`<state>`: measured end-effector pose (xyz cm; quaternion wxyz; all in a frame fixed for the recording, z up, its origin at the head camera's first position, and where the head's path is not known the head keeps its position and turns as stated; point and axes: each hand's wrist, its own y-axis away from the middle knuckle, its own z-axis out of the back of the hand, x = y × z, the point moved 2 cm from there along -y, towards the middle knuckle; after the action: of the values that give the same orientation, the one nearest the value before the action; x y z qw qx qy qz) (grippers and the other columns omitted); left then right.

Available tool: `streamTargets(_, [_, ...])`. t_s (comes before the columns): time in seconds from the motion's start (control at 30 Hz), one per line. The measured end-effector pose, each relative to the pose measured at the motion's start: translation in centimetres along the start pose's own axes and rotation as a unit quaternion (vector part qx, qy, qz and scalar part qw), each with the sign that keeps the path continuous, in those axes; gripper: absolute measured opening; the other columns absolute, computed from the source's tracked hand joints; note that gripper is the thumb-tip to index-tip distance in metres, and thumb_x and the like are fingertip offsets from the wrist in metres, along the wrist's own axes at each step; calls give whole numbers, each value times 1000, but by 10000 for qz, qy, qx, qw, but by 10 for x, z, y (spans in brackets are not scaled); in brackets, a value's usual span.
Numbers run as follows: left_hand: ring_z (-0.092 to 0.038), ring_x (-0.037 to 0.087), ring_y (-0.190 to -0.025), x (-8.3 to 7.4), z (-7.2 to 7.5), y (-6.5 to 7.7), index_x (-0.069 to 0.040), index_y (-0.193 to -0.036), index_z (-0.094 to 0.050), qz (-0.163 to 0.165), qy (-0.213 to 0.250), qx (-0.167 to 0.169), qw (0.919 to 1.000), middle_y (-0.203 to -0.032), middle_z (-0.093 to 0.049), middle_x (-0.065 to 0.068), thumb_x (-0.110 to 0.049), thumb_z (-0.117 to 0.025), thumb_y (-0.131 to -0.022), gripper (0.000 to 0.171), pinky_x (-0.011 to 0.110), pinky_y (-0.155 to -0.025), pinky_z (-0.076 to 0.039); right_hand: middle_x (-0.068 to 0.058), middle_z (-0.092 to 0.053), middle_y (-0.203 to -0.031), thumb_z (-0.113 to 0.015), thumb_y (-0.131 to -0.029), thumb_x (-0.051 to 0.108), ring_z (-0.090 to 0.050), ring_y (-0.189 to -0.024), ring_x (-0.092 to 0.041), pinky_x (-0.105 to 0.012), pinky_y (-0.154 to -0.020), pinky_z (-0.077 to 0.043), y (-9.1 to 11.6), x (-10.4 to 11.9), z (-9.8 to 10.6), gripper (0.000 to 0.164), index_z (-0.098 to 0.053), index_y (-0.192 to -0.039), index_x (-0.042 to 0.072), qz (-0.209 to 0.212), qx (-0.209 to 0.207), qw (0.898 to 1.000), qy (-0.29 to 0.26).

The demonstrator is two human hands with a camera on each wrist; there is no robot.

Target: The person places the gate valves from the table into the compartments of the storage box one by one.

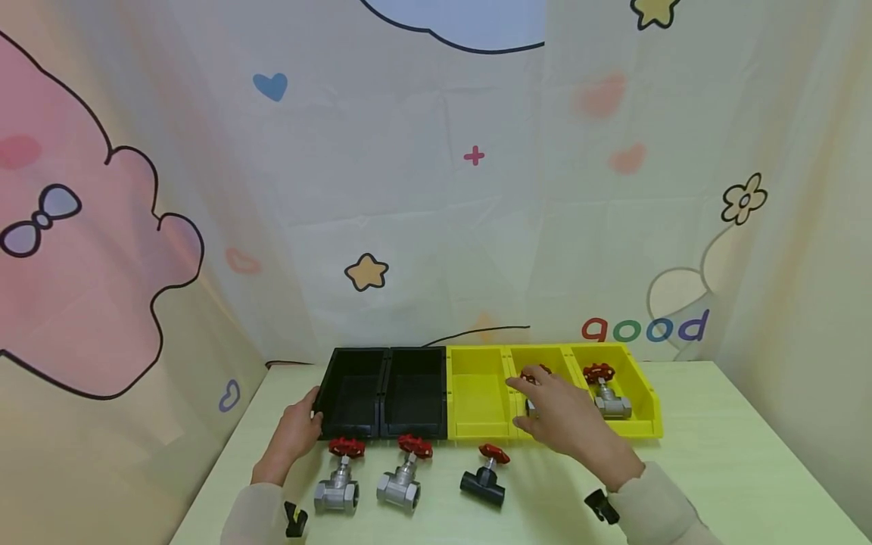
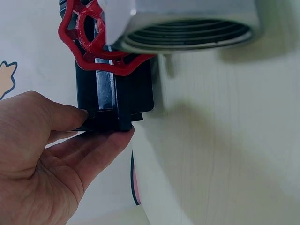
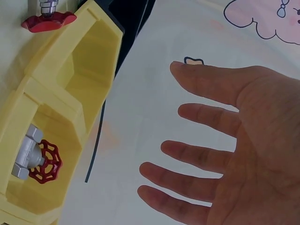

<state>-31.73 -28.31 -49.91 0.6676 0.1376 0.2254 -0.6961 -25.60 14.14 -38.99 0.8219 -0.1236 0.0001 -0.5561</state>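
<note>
My left hand (image 1: 293, 431) grips the left edge of the leftmost black bin (image 1: 353, 390), thumb on one side and fingers on the other. Above the middle yellow bin (image 1: 538, 353), my right hand (image 1: 565, 416) is spread with fingers apart, holding nothing. It partly covers a silver valve with a red handwheel (image 1: 536, 373) in that bin; the right wrist view shows a silver valve (image 3: 28, 157) in a yellow bin. Another silver valve (image 1: 613, 405) sits in the rightmost yellow bin (image 1: 647, 428).
In front of the bins lie two silver valves, one left (image 1: 337, 488) and one beside it (image 1: 400, 486), plus a black valve (image 1: 485, 484) with a red wheel. A second black bin (image 1: 414, 386) and a left yellow bin (image 1: 480, 393) stand between. A printed curtain (image 1: 436, 227) hangs behind.
</note>
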Motion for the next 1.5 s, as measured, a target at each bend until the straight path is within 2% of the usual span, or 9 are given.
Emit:
streamTargets(0.13, [-61,47,-113,0,1,0,10,-146,-34,11,-25,8,10000,-128,-58,36,-3,-54,-95,56,57,-95,-49,-14,-56,-138,-81,-79,36,-63,-109,-33,-49,-86,-56,3,4,-3,60,-62,-133,20,36,70,10000,39])
streamTargets(0.4, [-61,47,-114,-1,0,-2,10,-146,-34,0,10,3,10000,-128,-57,36,-4,-53,-96,56,57,-95,-49,-11,-59,-137,-81,-79,36,-63,-114,-34,-49,-84,-56,11,12,-11,59,-62,-133,22,74,100,9998,-137])
streamTargets(0.57, [-60,47,-114,1,-1,-1,10,-146,-33,9,13,41,10000,-129,-57,36,-4,-53,-96,56,57,-94,-49,-9,-59,-136,-80,-80,36,-65,-110,-34,-49,-77,-57,15,16,-17,58,-61,-134,23,42,225,9993,-286])
streamTargets(0.7, [-61,46,-112,1,0,0,10,-146,-34,8,6,43,10000,-127,-58,36,-4,-53,-96,56,56,-93,-50,-9,-61,-134,-79,-81,36,-65,-108,-34,-50,-77,-57,18,22,-22,57,-61,-133,24,53,303,9987,-396])
streamTargets(0.97, [-62,45,-111,1,-1,0,10,-147,-33,44,47,60,10000,-127,-58,36,-5,-53,-96,56,56,-92,-50,-7,-62,-129,-81,-79,36,-66,-96,-26,-40,-67,-56,22,31,-35,55,-63,-130,23,152,484,9969,-599])
streamTargets(1.17, [-62,45,-111,1,-1,0,10,-147,-32,59,23,98,9999,-127,-58,36,-5,-52,-96,56,55,-91,-51,-6,-62,-127,-79,-81,36,-65,-84,-20,-30,-56,-48,24,36,-42,51,-64,-129,24,318,580,9956,-670])
streamTargets(1.5, [-62,46,-111,1,-1,0,10,-147,-32,75,23,111,9999,-128,-57,36,-4,-52,-96,57,56,-91,-51,-3,-64,-118,-79,-80,38,-57,-69,-10,-25,-53,-44,26,36,-62,50,-64,-126,23,713,721,9930,-604])
